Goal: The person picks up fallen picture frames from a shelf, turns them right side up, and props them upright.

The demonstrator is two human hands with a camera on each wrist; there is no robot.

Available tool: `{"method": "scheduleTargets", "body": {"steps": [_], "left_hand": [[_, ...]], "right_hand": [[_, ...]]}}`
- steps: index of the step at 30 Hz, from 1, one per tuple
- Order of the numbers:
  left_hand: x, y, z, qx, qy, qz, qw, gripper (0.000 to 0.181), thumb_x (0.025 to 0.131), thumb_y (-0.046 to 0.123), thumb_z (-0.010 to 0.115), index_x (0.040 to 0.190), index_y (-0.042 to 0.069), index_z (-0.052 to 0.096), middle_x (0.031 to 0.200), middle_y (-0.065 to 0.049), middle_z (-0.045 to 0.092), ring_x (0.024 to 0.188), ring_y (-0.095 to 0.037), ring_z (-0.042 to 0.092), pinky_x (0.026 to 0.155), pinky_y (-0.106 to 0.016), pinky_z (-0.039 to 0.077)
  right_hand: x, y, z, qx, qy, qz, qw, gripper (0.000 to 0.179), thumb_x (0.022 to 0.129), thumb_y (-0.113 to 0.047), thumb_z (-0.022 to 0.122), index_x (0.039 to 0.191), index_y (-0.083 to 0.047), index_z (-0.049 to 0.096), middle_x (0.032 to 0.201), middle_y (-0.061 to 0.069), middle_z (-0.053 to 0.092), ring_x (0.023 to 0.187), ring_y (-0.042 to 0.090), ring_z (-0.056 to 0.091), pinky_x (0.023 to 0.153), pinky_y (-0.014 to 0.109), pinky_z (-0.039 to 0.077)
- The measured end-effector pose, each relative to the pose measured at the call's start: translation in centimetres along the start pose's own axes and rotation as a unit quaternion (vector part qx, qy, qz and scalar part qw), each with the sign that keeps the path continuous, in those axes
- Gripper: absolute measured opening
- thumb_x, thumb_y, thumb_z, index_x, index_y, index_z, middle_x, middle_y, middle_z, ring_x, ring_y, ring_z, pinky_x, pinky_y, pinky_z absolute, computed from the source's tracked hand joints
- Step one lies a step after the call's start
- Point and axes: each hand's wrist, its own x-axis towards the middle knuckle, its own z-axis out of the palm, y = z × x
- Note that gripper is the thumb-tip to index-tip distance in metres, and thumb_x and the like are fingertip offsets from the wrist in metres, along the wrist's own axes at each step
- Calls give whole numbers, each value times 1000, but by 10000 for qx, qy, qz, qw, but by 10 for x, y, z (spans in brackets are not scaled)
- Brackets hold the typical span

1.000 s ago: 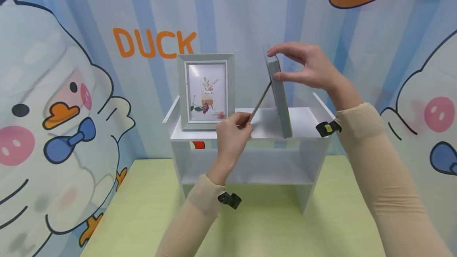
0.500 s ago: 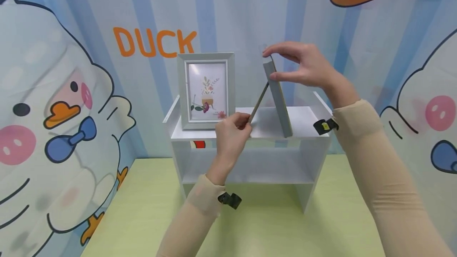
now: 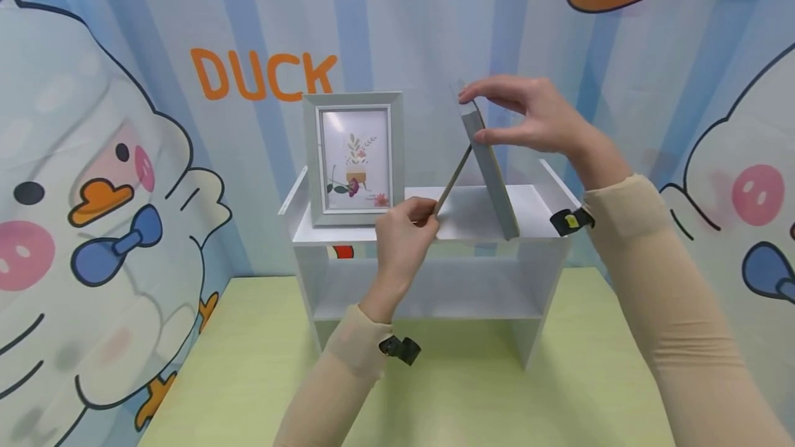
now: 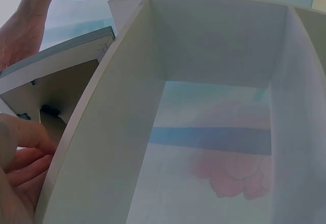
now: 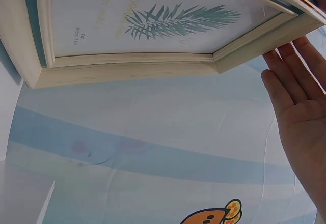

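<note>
A photo frame (image 3: pixel 493 171) stands nearly edge-on on the right part of the white shelf's top, its upper end leaning left. My right hand (image 3: pixel 543 119) grips it near the top corner, thumb and fingers on either side of the edge. Below and to the left, my left hand (image 3: pixel 405 236) pinches the thin stand leg (image 3: pixel 453 179), which slants out from the frame's back. In the right wrist view the pale wooden border (image 5: pixel 132 74) surrounds a print of a green leaf. The left wrist view shows the frame's dark back (image 4: pixel 63 94) beside the left fingers.
A second photo frame (image 3: pixel 397 150) with a flower-pot print stands upright on the left of the shelf top. The white shelf unit (image 3: pixel 428 288) has raised side panels and sits on a pale green table (image 3: pixel 248 364). A cartoon duck curtain (image 3: pixel 428 19) hangs behind.
The held frame's lower end has shifted slightly right along the shelf top, so it leans a little more. Both hands keep their hold. The view has turned slightly.
</note>
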Motion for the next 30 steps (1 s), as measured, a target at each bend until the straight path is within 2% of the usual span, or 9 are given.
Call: {"method": "scheduleTargets", "body": {"steps": [6, 14, 18, 21, 25, 30], "left_hand": [[0, -1, 0, -33, -34, 4, 10000, 13, 81, 1, 65, 92, 3, 73, 86, -9, 73, 72, -13, 69, 58, -17, 55], [0, -1, 0, -50, -82, 57, 9999, 12, 81, 1, 65, 91, 2, 72, 86, -9, 73, 74, -15, 70, 58, -17, 55], [0, 2, 0, 53, 61, 307, 9995, 13, 82, 4, 68, 94, 3, 70, 89, -8, 72, 77, -16, 70, 65, -21, 58], [1, 10, 2, -13, 266, 690, 9973, 19, 81, 9, 72, 99, 3, 68, 93, -9, 70, 81, -19, 69, 70, -27, 59], [2, 24, 8, -231, 450, 1110, 9925, 28, 80, 12, 75, 104, 0, 67, 96, -12, 68, 84, -23, 67, 73, -30, 59], [5, 37, 20, -291, 454, 1163, 9917, 34, 78, 15, 78, 106, 1, 66, 99, -11, 66, 87, -23, 66, 75, -27, 57]], "right_hand": [[-1, 0, 2, 53, 71, -45, 10000, 49, 77, -12, 78, 123, -16, 63, 130, -1, 59, 127, 13, 49, 109, 25, 37], [-3, 6, 4, 324, 203, 91, 9992, 54, 75, -5, 78, 125, -12, 61, 133, 3, 57, 129, 16, 48, 110, 29, 37], [-4, 8, 4, 603, 242, 158, 9978, 56, 76, -4, 77, 128, -11, 59, 136, 4, 55, 130, 16, 47, 110, 28, 36], [-6, 10, 3, 885, 345, 415, 9946, 55, 79, -6, 75, 131, -9, 56, 138, 6, 53, 131, 17, 46, 110, 26, 36], [-10, 17, 2, 1048, 403, 958, 9890, 54, 85, -15, 71, 136, -10, 52, 141, 9, 50, 133, 20, 44, 110, 28, 37], [-10, 31, 2, 931, 209, 1560, 9831, 55, 89, -27, 66, 139, -11, 47, 143, 8, 48, 132, 22, 45, 108, 38, 40]]}}
